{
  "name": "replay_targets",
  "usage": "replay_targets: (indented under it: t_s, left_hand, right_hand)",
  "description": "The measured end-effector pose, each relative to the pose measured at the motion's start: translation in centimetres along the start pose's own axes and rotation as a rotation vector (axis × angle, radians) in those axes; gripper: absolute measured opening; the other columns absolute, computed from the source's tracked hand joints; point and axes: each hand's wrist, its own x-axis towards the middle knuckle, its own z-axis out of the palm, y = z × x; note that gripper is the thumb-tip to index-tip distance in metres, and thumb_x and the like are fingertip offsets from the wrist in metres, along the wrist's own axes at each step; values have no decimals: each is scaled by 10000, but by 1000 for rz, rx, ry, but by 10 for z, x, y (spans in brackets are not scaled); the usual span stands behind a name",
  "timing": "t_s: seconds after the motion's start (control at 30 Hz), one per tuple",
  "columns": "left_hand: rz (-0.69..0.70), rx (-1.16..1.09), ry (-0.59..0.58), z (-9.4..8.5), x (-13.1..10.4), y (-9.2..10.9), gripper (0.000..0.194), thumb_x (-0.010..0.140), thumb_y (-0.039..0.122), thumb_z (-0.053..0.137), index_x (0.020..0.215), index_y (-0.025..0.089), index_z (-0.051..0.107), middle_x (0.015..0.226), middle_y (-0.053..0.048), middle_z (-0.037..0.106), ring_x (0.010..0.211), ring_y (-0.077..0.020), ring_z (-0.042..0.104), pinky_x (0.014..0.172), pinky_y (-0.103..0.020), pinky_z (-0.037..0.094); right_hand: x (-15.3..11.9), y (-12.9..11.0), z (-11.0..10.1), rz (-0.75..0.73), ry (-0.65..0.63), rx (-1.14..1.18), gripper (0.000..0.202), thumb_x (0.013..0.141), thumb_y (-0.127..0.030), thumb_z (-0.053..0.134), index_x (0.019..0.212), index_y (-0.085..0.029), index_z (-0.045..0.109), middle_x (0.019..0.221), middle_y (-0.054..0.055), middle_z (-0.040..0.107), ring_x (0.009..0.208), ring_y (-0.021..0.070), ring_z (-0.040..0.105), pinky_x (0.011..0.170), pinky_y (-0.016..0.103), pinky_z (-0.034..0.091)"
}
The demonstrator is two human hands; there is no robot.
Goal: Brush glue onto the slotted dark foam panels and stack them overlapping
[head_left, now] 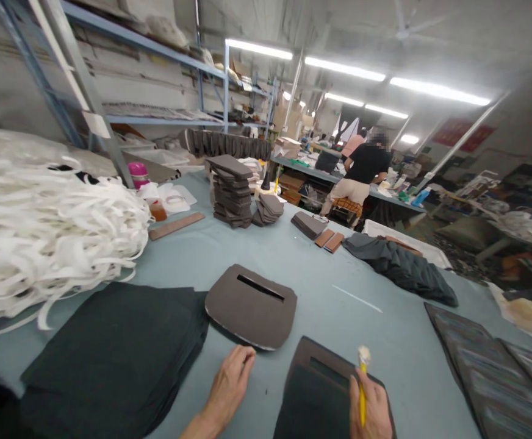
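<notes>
My right hand (370, 407) is closed round a yellow-handled brush (362, 390) whose pale, clotted tip points up. Beneath it lies a dark slotted panel (327, 360), partly covered by black fabric (309, 405). My left hand (230, 381) rests near the table's front, its fingers pressed together, just below a brown-grey panel (252, 311) with a long slot. Whether anything is between those fingers is too small to tell. Left of that hand is a stack of black fabric sheets (115, 360).
White strips (50, 238) are heaped at the left. Stacked dark pieces (232, 192) stand at the back of the table (321, 274). Bunched dark fabric (398, 268) and finished-looking panels (499, 366) lie right. A person (362, 167) in black leans over another table.
</notes>
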Motion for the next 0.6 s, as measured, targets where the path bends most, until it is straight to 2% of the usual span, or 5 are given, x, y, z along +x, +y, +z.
replay_targets:
  t_s: [0.17, 0.33, 0.47, 0.53, 0.6]
  left_hand:
    - [64, 207, 55, -35, 33, -20, 244, 922, 313, 367, 970, 218, 588, 986, -57, 606, 968, -207, 544, 888, -395, 414]
    - [134, 431, 67, -48, 73, -40, 265, 878, 243, 433, 1080, 196, 598, 1124, -111, 599, 1122, -259, 497, 980, -456, 361]
    - [97, 587, 1, -62, 100, -62, 600, 751, 367, 628, 1299, 161, 494, 1389, -206, 435, 1304, -368, 340, 1043, -549, 272]
    - [93, 621, -99, -71, 107, -71, 774, 641, 397, 729, 1338, 194, 461, 1438, -205, 381, 1306, -391, 330, 1032, -554, 279]
    - [107, 643, -160, -78, 111, -76, 798, 607, 349, 764, 1339, 240, 467, 1424, -185, 408, 1270, -381, 375, 1015, -535, 304]
  right_hand:
    - [41, -84, 57, 180, -17, 291, 364, 867, -479, 498, 999, -171, 642, 928, 94, 677, 802, 186, 636, 763, 287, 498]
    - [72, -174, 119, 342, -156, 458, 364, 833, -482, 534, 938, -155, 653, 697, 13, 656, 565, 127, 580, 584, 233, 453]
    - [92, -210, 161, 372, -201, 496, 376, 826, -489, 540, 952, -153, 653, 634, -6, 633, 534, 127, 569, 546, 230, 432]
    - [101, -220, 177, 370, -187, 484, 367, 821, -489, 543, 929, -157, 656, 662, 4, 651, 561, 133, 589, 565, 232, 441]
    - [111, -228, 190, 376, -179, 471, 356, 817, -488, 549, 900, -159, 657, 678, 12, 663, 576, 139, 603, 575, 231, 447]
